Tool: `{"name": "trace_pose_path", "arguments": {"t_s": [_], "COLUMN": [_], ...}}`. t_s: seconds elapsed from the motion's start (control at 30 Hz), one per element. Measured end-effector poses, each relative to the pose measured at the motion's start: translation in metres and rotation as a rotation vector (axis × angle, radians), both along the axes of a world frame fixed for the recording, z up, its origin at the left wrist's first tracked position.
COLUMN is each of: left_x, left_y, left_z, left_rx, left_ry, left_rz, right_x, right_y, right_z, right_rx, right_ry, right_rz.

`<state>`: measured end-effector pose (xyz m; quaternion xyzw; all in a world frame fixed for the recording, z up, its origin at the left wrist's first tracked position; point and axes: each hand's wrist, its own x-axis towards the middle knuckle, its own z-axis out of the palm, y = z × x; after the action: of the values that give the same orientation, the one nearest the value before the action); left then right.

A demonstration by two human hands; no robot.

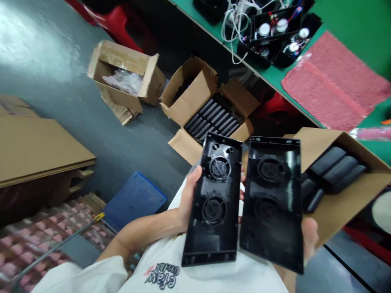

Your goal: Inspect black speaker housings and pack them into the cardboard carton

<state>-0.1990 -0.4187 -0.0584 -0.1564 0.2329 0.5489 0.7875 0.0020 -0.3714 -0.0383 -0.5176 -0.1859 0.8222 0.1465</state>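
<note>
A long black plastic housing shell [214, 236] with two round grilles is gripped in my left hand [188, 195], thumb along its left edge and fingertips showing at the right edge. My right hand [309, 234] holds a second black plastic housing shell [271, 236] by its right side; most of those fingers are behind it. Both shells show their hollow inner sides and stand side by side, close at the lower part. The left one also has two small holes near its top. The right one is slightly blurred.
An open carton [345, 211] with black foam-like pieces stands at the right. Another carton [189, 101] holds rows of black parts. The green table [345, 16] carries wired black assemblies [275, 36] and pink bubble wrap [336, 85]. Flat cardboard [39, 146] and a blue panel [134, 201] are left.
</note>
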Motion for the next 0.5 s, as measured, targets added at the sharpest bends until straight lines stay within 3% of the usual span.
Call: {"name": "trace_pose_path", "arguments": {"t_s": [0.13,0.33,0.5], "left_x": [-0.005,-0.009,-0.013], "left_y": [0.002,0.015,0.022], "left_z": [-0.002,0.006,0.013], "left_rx": [0.021,-0.024,-0.049], "left_ry": [-0.024,0.010,0.016], "left_rz": [0.035,0.008,-0.043], "right_x": [-0.004,0.000,-0.003], "right_y": [0.002,0.004,-0.002], "right_z": [0.003,-0.004,-0.014], "right_rx": [-0.063,-0.086,-0.059], "right_ry": [0.135,0.168,0.160], "right_rz": [-0.077,-0.062,-0.232]}}
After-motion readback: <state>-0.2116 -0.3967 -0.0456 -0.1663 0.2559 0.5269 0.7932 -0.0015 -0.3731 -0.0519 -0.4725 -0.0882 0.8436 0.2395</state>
